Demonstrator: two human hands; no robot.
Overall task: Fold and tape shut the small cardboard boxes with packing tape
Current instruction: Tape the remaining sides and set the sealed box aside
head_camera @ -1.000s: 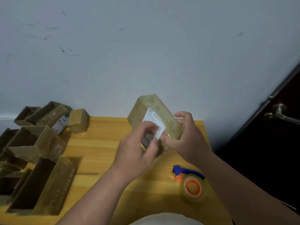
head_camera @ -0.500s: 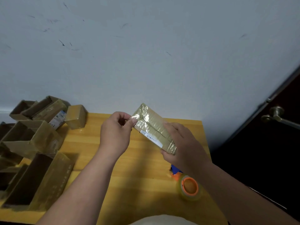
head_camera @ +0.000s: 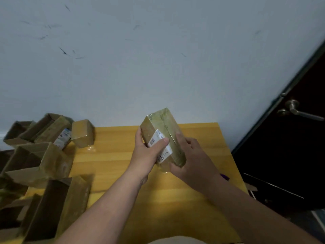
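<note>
Both hands raised, left [head_camera: 146,153] and right [head_camera: 194,162], fingers curled inward.

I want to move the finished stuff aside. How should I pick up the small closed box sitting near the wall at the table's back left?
Probably from above, fingers across two opposite side faces of the small closed box. It sits flat-topped on the table; open boxes crowd its left, so come from the right or front.

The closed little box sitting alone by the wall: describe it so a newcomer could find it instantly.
Start at the yellow wooden table and follow its far edge left to the heap of open cardboard boxes. At the heap's right edge, against the wall, sits the small closed box. Unlike its neighbours, it is sealed, squat and nearly cube-shaped, with glossy tape spilling onto the table.
</note>
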